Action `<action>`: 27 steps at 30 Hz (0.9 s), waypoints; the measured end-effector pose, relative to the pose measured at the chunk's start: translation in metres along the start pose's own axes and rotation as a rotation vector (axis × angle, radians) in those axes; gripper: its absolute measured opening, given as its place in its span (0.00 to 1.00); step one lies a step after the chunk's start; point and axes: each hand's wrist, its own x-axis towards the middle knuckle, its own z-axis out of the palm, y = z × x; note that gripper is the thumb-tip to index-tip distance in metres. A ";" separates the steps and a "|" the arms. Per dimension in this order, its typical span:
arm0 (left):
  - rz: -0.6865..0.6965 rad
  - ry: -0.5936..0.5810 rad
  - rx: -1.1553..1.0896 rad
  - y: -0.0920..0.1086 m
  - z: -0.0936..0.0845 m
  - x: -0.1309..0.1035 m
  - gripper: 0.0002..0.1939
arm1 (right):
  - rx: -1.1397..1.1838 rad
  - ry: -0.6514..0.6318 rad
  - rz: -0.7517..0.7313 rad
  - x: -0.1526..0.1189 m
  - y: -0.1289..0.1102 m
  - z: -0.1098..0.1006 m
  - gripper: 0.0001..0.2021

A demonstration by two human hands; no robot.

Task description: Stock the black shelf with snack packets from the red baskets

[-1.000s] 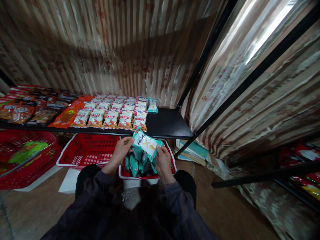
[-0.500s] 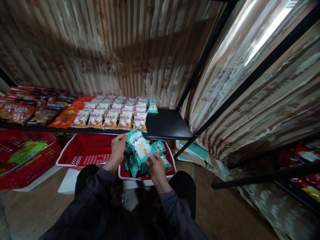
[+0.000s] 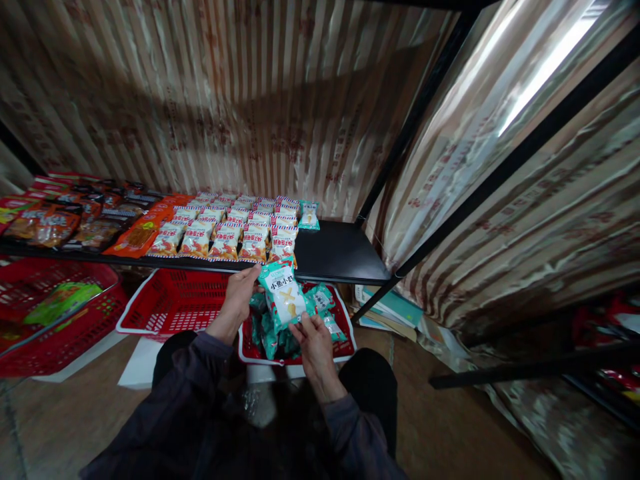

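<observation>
A teal and white snack packet (image 3: 284, 293) is held up between both hands, over a red basket (image 3: 346, 319) with several teal packets (image 3: 320, 298) in it. My left hand (image 3: 239, 297) pinches the packet's upper left corner. At its lower right edge, my right hand (image 3: 314, 343) grips it with thumb and fingers. On the black shelf (image 3: 340, 252) just beyond stand rows of white and orange packets (image 3: 254, 241), and one teal packet (image 3: 309, 215) is at their back right.
Orange bags (image 3: 137, 233) and dark snack bags (image 3: 100, 230) fill the shelf's left part. Two more red baskets (image 3: 177, 310) are below it on the left. Black shelf posts (image 3: 425, 243) slant at the right, near books (image 3: 390, 307) on the floor.
The held packet has turned a little more upright, and my right hand has shifted slightly down and right with its edge. The whole view has moved slightly.
</observation>
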 end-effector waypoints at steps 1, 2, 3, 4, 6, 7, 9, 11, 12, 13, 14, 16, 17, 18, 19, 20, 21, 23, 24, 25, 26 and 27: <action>0.011 0.018 0.002 -0.001 0.000 0.000 0.23 | -0.003 -0.005 -0.001 -0.001 0.000 0.000 0.20; 0.027 0.036 -0.001 -0.002 0.000 0.001 0.23 | -0.005 -0.008 -0.005 -0.001 0.001 0.001 0.20; 0.043 0.047 -0.003 -0.004 -0.001 0.001 0.23 | -0.004 -0.011 -0.010 -0.002 0.002 0.002 0.20; 0.055 0.051 -0.003 -0.006 -0.001 0.002 0.23 | 0.000 -0.014 -0.017 -0.003 0.002 0.002 0.19; 0.070 0.033 0.009 -0.008 -0.002 0.002 0.22 | 0.009 -0.017 -0.025 -0.004 0.004 0.003 0.19; 0.074 0.013 0.026 -0.008 -0.003 0.003 0.22 | 0.008 -0.011 -0.031 -0.004 0.004 0.003 0.19; 0.087 -0.042 0.087 -0.005 -0.004 0.004 0.20 | -0.012 0.000 -0.044 -0.003 0.005 0.001 0.18; 0.124 -0.089 0.172 0.000 -0.005 0.006 0.16 | -0.049 -0.004 -0.069 -0.002 0.005 -0.001 0.18; 0.146 -0.112 0.212 0.003 -0.005 0.007 0.15 | -0.067 -0.011 -0.084 -0.001 0.005 -0.002 0.17; 0.165 -0.136 0.248 0.006 -0.005 0.008 0.14 | -0.083 -0.019 -0.097 -0.001 0.005 -0.004 0.17; 0.178 -0.157 0.277 0.008 -0.006 0.010 0.13 | -0.096 -0.025 -0.105 0.000 0.005 -0.005 0.17; 0.178 -0.194 0.313 0.010 -0.006 0.013 0.13 | -0.118 -0.036 -0.110 0.001 0.005 -0.007 0.18; 0.171 -0.198 0.319 0.009 -0.006 0.014 0.12 | -0.127 -0.045 -0.108 0.000 0.005 -0.008 0.18; 0.165 -0.184 0.316 0.008 -0.005 0.015 0.12 | -0.134 -0.054 -0.105 0.000 0.004 -0.008 0.18; 0.160 -0.157 0.305 0.006 -0.005 0.016 0.12 | -0.139 -0.062 -0.102 -0.001 0.004 -0.008 0.18; 0.157 -0.125 0.290 0.004 -0.004 0.017 0.13 | -0.140 -0.067 -0.100 -0.002 0.003 -0.008 0.18; 0.152 -0.095 0.275 0.002 -0.004 0.018 0.13 | -0.138 -0.067 -0.098 -0.003 0.002 -0.007 0.17; 0.142 -0.054 0.257 -0.001 -0.002 0.019 0.15 | -0.125 -0.060 -0.088 -0.005 0.000 -0.006 0.17; 0.139 -0.050 0.252 -0.002 -0.001 0.019 0.16 | -0.113 -0.055 -0.080 -0.005 -0.001 -0.005 0.17; 0.139 -0.047 0.243 -0.003 -0.001 0.019 0.17 | -0.098 -0.052 -0.070 -0.005 -0.002 -0.004 0.17; 0.134 -0.047 0.234 -0.004 0.000 0.019 0.18 | -0.081 -0.048 -0.060 -0.005 -0.003 -0.003 0.17; 0.122 -0.049 0.226 -0.005 0.000 0.018 0.19 | -0.064 -0.044 -0.052 -0.004 -0.003 -0.002 0.17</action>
